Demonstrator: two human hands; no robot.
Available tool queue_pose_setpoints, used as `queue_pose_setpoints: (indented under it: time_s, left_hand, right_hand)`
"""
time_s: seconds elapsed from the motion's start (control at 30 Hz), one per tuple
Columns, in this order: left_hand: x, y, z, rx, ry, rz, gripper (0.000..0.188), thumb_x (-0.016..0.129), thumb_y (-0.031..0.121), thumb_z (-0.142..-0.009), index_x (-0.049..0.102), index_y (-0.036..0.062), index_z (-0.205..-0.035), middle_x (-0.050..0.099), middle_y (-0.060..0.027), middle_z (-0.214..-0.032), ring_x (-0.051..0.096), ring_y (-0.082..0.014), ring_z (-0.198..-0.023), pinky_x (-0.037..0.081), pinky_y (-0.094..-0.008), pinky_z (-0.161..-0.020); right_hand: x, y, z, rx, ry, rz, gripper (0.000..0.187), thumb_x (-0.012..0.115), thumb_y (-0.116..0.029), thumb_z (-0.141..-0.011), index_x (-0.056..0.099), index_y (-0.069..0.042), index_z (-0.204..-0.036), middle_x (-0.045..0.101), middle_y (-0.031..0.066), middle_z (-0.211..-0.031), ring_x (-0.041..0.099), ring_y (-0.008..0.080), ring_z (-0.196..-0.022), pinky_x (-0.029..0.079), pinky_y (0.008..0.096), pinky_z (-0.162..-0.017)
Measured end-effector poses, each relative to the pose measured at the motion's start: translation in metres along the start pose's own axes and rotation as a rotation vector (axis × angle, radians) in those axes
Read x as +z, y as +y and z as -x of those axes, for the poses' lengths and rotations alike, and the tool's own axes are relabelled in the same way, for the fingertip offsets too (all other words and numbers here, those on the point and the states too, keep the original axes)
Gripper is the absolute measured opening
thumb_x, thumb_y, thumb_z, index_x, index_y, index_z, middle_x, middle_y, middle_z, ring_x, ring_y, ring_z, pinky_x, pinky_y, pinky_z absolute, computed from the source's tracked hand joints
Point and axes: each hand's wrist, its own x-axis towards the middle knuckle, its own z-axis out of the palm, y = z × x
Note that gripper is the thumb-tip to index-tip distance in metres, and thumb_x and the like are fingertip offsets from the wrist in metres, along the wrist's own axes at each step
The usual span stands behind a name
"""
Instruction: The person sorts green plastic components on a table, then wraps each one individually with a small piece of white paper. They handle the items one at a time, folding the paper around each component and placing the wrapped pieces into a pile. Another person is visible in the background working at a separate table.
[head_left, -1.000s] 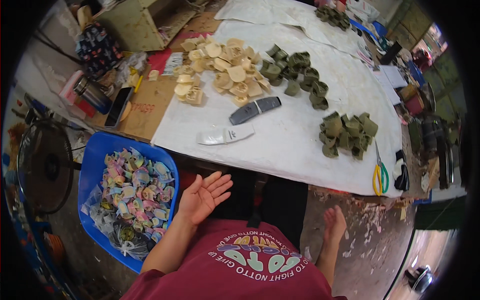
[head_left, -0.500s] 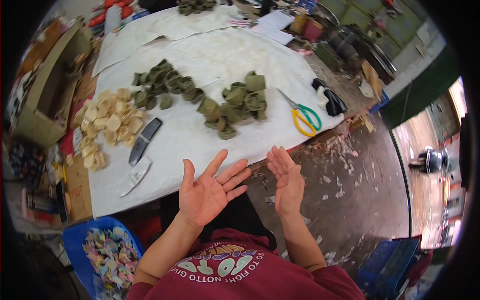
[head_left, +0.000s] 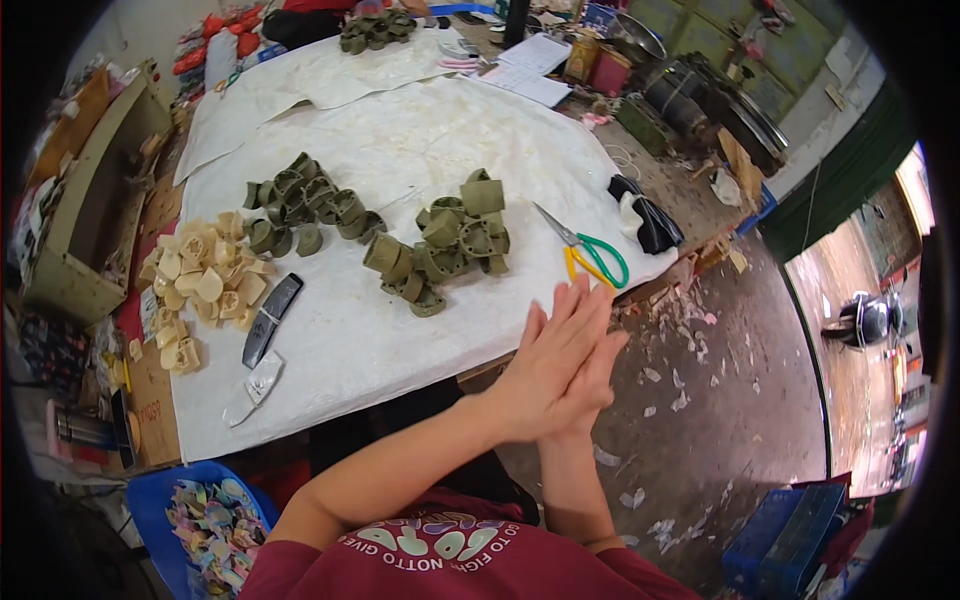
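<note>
My left hand (head_left: 530, 385) lies flat against my right hand (head_left: 590, 385), palm to palm, just off the table's front edge. Fingers are stretched out on both, and no object shows between them; the left partly covers the right. Right beyond the fingertips, scissors (head_left: 588, 250) with one green and one yellow handle rest on the white-covered table (head_left: 400, 350). To their left sits a cluster of olive-green, ring-like moulded pieces (head_left: 440, 245), with a second olive-green cluster (head_left: 310, 200) farther left.
A heap of cream-coloured pieces (head_left: 205, 275) lies at the table's left, beside a dark curved strip (head_left: 270, 320). A black bundle (head_left: 655, 225) is near the right edge. Below left stands a blue bin (head_left: 165, 530) of colourful scraps. Scraps litter the floor (head_left: 700, 430).
My hands were apart with palms turned up; now they are together. The left has swung right onto the right hand. The view has shifted slightly, and the pieces on the table appear unmoved.
</note>
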Motion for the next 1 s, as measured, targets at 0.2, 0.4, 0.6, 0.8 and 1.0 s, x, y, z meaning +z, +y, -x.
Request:
queue_pose_setpoints:
  time_s: [0.2,0.4,0.6,0.8,1.0]
  left_hand:
    - [0.020,0.028,0.002,0.307,0.085,0.157,0.087,0.055,0.039,-0.087,0.010,0.0015,-0.151,0.011,-0.0255,-0.155,0.004,-0.0414,-0.145,0.003,-0.0542,-0.114]
    - [-0.010,0.046,-0.026,0.247,0.188,-0.037,0.096,0.053,0.057,-0.086,0.010,-0.0017,-0.150,0.011,-0.0270,-0.154,0.004,-0.0426,-0.145,0.005,-0.0598,-0.112]
    - [0.015,0.049,-0.024,0.063,0.234,-0.073,0.101,0.041,0.070,-0.084,0.018,-0.0078,-0.146,0.016,-0.0302,-0.151,0.011,-0.0426,-0.144,0.007,-0.0599,-0.112]
    - [0.015,0.056,-0.003,0.376,0.071,0.011,0.103,0.034,0.072,-0.086,0.016,-0.0118,-0.144,0.015,-0.0313,-0.151,0.010,-0.0436,-0.143,0.008,-0.0535,-0.115]
    - [-0.032,0.048,-0.049,0.218,0.302,-0.200,0.094,0.037,0.064,-0.090,0.019,-0.0121,-0.143,0.018,-0.0318,-0.150,0.012,-0.0447,-0.142,0.010,-0.0535,-0.115]
  right_hand:
    - [-0.012,-0.055,-0.060,-0.209,0.076,-0.083,0.082,0.022,-0.066,-0.094,0.015,-0.008,-0.151,0.018,0.0104,-0.157,0.019,0.0295,-0.143,0.016,0.0489,-0.115]
    - [0.011,-0.032,-0.020,-0.195,-0.043,-0.136,0.080,0.024,-0.063,-0.095,0.009,-0.009,-0.152,0.014,0.0096,-0.158,0.015,0.0309,-0.144,0.015,0.0505,-0.116]
    - [0.031,-0.033,0.002,-0.186,-0.087,-0.125,0.080,0.023,-0.063,-0.096,0.006,-0.008,-0.152,0.011,0.0106,-0.158,0.012,0.0309,-0.145,0.013,0.0486,-0.117]
    - [0.027,-0.062,-0.031,-0.256,-0.118,-0.097,0.081,0.025,-0.062,-0.096,0.006,-0.007,-0.152,0.010,0.0118,-0.158,0.011,0.0295,-0.145,0.012,0.0475,-0.117]
    - [0.033,-0.017,0.017,-0.274,-0.277,0.029,0.082,0.028,-0.062,-0.095,0.005,-0.006,-0.152,0.010,0.0131,-0.158,0.010,0.0281,-0.146,0.012,0.0464,-0.118]
